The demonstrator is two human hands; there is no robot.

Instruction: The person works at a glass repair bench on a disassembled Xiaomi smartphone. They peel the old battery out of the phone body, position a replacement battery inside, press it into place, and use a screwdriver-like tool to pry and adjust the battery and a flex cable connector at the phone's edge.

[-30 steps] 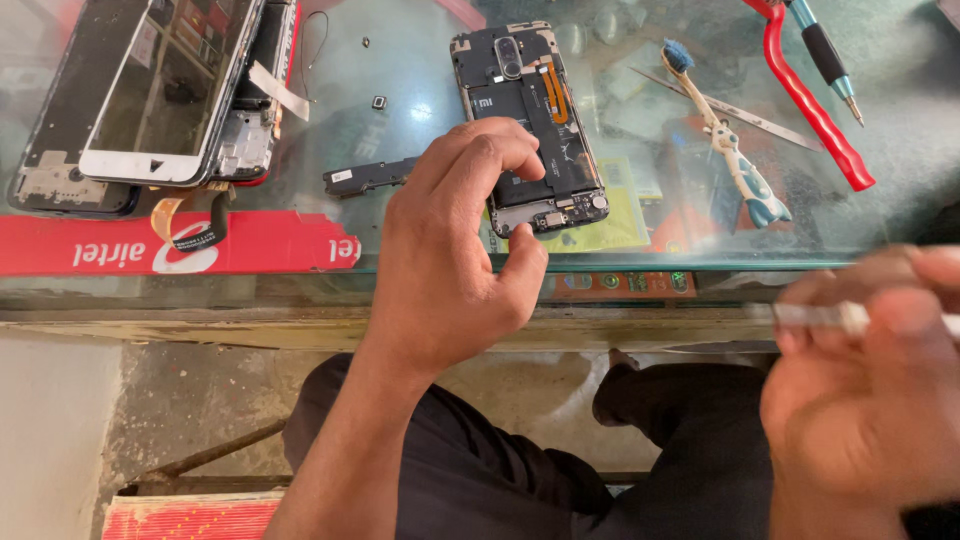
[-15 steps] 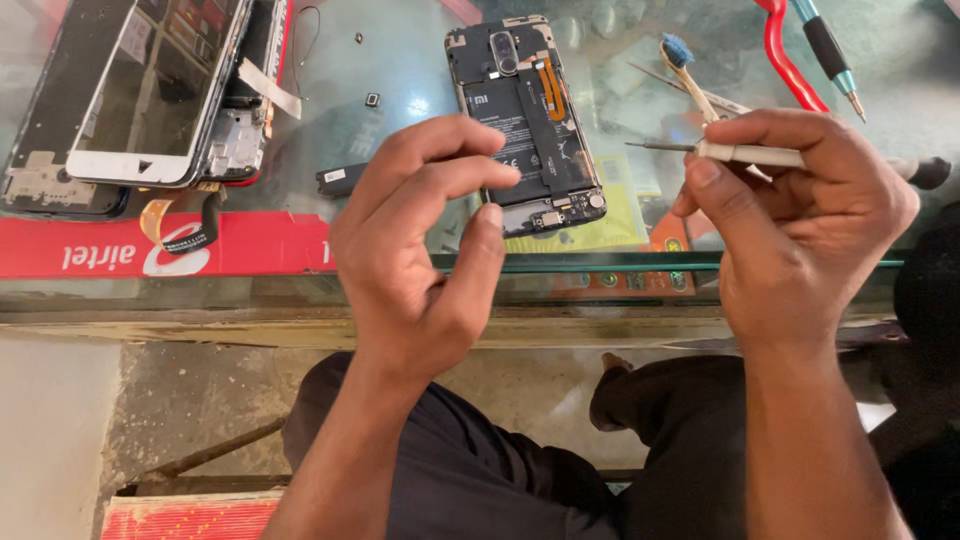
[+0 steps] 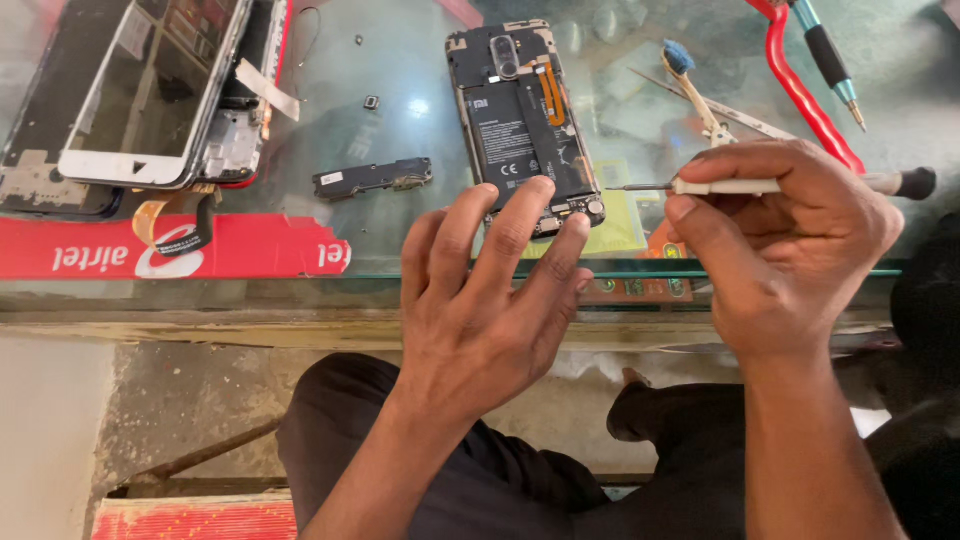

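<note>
**Fingers spread over the opened phone**

Fingers of the left hand (image 3: 480,300) splay wide, hiding the opened phone's (image 3: 522,120) lower edge on the glass counter (image 3: 400,80). The right hand (image 3: 790,240) grips a screwdriver (image 3: 740,186), tip just beside the phone. A loose black part (image 3: 372,178) lies nearby.

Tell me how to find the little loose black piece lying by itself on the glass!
Start at the glass counter and find the opened black phone above the left hand. Just left of it lies a small, long black phone part. Unlike the stacked phones farther left, it lies alone, thin and flat.
</note>
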